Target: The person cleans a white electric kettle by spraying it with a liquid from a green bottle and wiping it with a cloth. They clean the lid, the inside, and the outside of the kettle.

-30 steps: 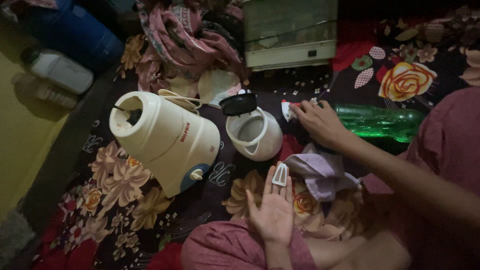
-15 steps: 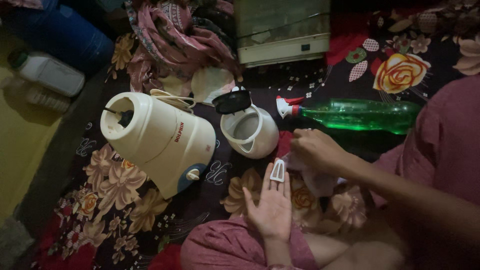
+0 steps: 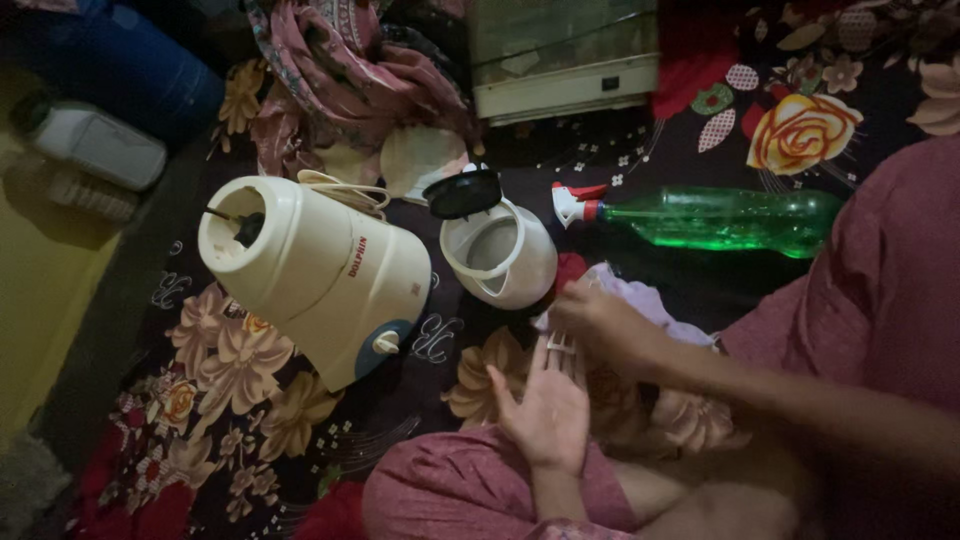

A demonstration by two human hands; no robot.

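My left hand (image 3: pixel 547 412) lies palm up above my knee, and a small white plastic piece (image 3: pixel 561 346) rests on its fingertips. My right hand (image 3: pixel 592 314) has its curled fingers right over that piece, touching it. A lilac cloth (image 3: pixel 640 300) is bunched at this hand and looks gripped, though the hand is blurred. Just beyond both hands stands a white jar (image 3: pixel 500 257) with a black lid (image 3: pixel 462 193) tipped at its rim.
A cream mixer base (image 3: pixel 320 275) lies on its side at the left on the floral blanket (image 3: pixel 230 370). Behind my right hand lies a green spray bottle (image 3: pixel 720 218). At the back are a white box appliance (image 3: pixel 565 60), a crumpled pink cloth (image 3: pixel 340 70) and a white bottle (image 3: pixel 95 145).
My right hand left the spray bottle's nozzle, drew back over the lilac cloth and came down onto the white piece. My left hand stayed palm up.
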